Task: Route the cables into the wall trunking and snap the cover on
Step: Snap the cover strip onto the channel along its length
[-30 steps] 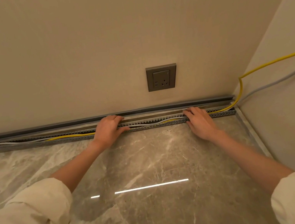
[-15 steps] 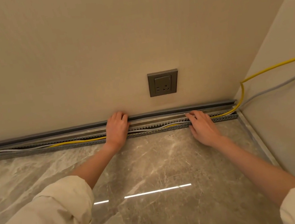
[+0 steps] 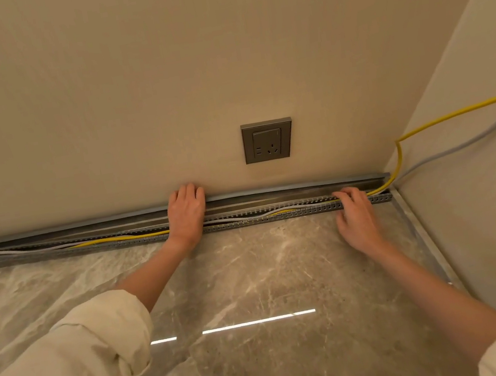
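Note:
A long grey slotted trunking [image 3: 277,216] runs along the foot of the wall, its top uncovered. A yellow cable [image 3: 117,239] and a pale grey cable [image 3: 4,252] lie inside it. Both leave at the right end and climb the side wall. The grey cover strip [image 3: 82,223] lies behind the trunking, against the wall. My left hand [image 3: 186,217] reaches across the trunking, its fingers laid flat over the cover and touching the wall. My right hand [image 3: 357,218] has bent fingertips on the cables near the trunking's right end, where the yellow cable comes out.
A grey wall socket [image 3: 267,140] sits above the trunking, between my hands. The glossy marble surface [image 3: 256,285] stretches toward me. The side wall [image 3: 485,181] closes the corner on the right, with a metal edge strip [image 3: 418,231] at its foot.
My left hand has moved from the trunking's cables back and right onto the cover at the wall. My right hand has slid right along the trunking. The view has shifted slightly.

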